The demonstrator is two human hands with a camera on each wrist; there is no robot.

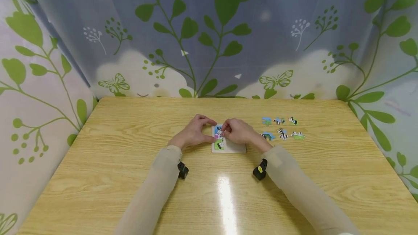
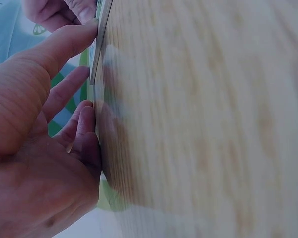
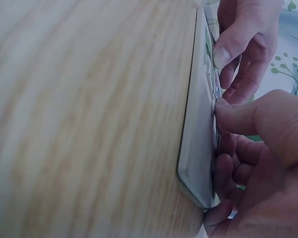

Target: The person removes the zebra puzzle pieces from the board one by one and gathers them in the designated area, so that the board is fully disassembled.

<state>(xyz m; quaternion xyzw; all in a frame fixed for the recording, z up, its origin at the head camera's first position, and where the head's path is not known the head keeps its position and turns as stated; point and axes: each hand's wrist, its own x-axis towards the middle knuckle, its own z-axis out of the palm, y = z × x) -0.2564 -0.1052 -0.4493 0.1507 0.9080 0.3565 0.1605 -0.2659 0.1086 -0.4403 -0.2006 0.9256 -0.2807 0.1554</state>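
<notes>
Left hand (image 1: 193,132): thumb and fingers spread apart, at the puzzle board's (image 1: 236,148) left side. Right hand (image 1: 237,131): fingers bent, fingertips together over the board; whether pinching a piece, cannot tell. Board: pale, flat, cow-like picture at left. Wood-grain table (image 1: 107,155); leaf-print curtain (image 1: 277,28) behind.

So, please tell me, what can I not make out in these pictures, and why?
- Head view: the right hand covers part of the board.
- Head view: the loose pieces are too small for fine details.
- Left wrist view: the board is nearly edge-on and cut off at the top.
- Right wrist view: the right hand itself hides whether it pinches a piece.
</notes>
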